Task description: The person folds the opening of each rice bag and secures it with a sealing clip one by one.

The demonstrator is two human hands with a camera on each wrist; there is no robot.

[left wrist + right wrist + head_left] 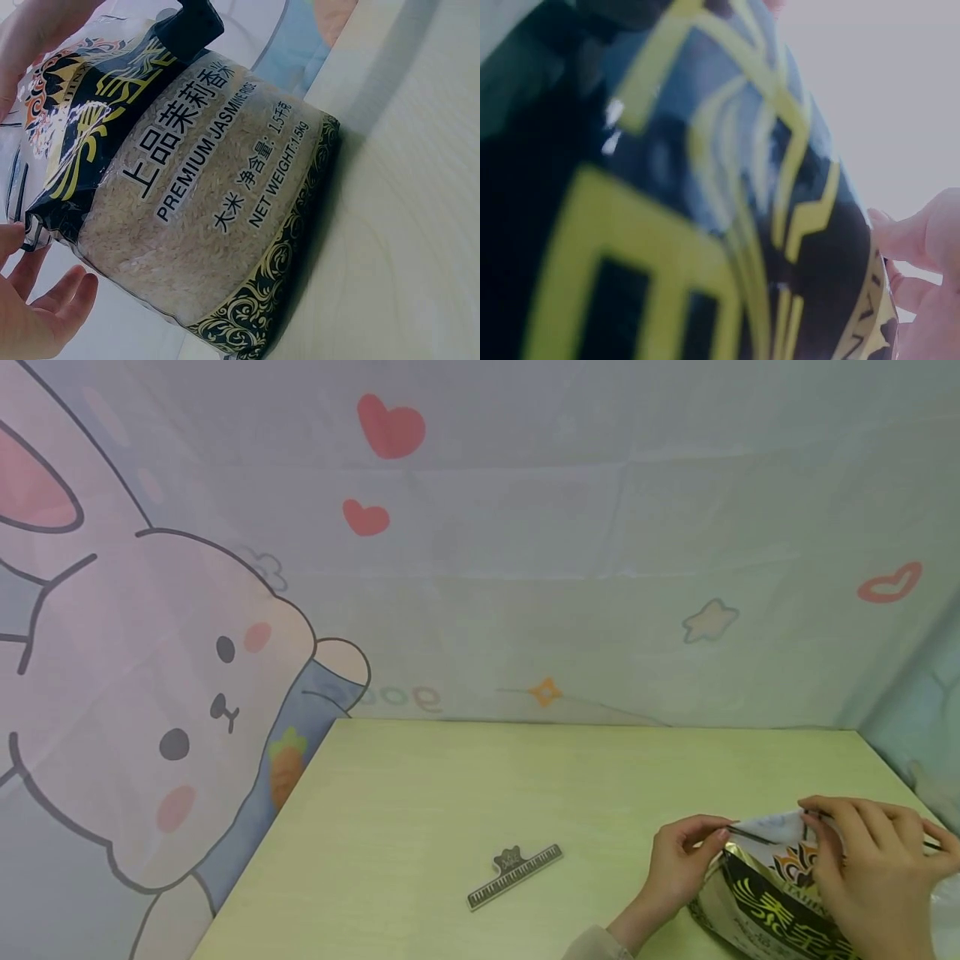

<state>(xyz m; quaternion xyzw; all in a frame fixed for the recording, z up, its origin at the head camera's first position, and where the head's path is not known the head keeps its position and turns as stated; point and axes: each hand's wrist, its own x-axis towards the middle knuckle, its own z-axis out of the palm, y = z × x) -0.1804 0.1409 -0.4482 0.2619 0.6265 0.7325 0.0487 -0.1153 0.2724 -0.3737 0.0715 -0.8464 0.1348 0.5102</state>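
A clear plastic bag of rice with black and gold print stands at the table's right front, its top held up. My left hand pinches one upper corner of the bag between thumb and index finger. On the opposite side of the same top edge, my right hand grips the plastic with its thumb beneath the fingers. The bag's black band fills most of the right wrist view, close and blurred. A metal clip with a piano-key pattern lies on the table, left of the bag.
The pale yellow-green table reaches back to a hanging cloth printed with hearts and stars. A big printed rabbit covers the cloth on the left. More cloth hangs past the table's right edge.
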